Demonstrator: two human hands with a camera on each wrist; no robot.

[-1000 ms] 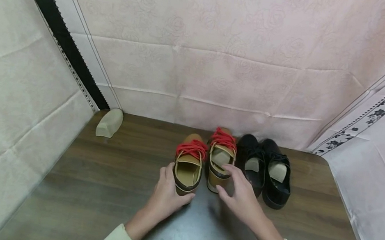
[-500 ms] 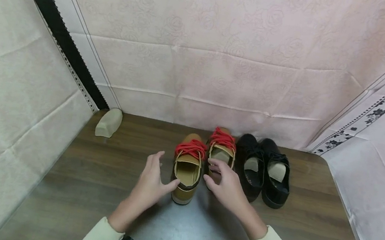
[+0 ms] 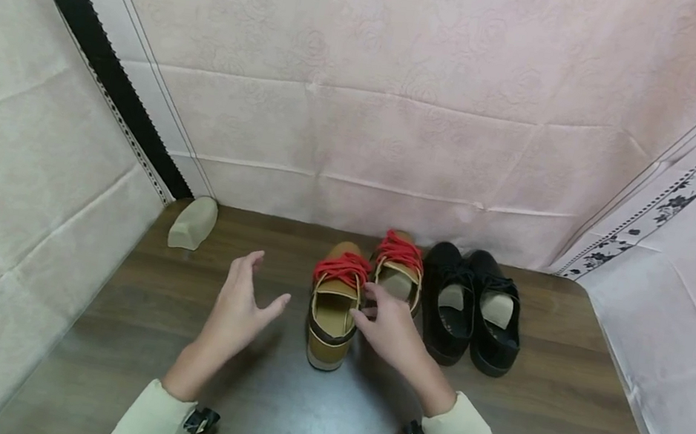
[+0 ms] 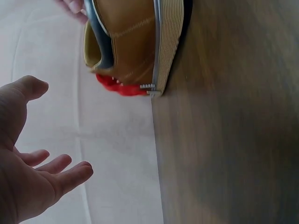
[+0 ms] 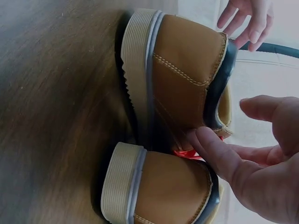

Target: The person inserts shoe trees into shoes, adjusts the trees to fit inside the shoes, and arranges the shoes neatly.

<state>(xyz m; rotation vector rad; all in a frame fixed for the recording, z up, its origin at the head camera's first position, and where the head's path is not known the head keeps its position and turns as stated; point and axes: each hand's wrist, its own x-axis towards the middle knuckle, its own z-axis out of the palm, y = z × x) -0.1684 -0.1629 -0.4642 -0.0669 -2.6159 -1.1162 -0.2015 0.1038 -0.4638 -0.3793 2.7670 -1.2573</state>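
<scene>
A tan shoe with red laces stands on the wooden surface, its opening empty. Its mate, a second tan shoe, stands just right of it and farther back, with a pale insert inside. My right hand is over the gap between these two shoes, thumb and fingers spread. In the right wrist view its fingertips are at the first shoe's side; whether they press on it I cannot tell. My left hand hovers left of the pair, fingers apart, holding nothing.
Two black lace-up shoes with pale inserts stand close on the right. A loose pale insert lies at the back left corner. Cloth-covered walls bound the wooden surface at the back and both sides.
My left hand has let go of the left tan shoe's heel and moved away to the left. My right hand has moved left, from the second tan shoe toward the first.
</scene>
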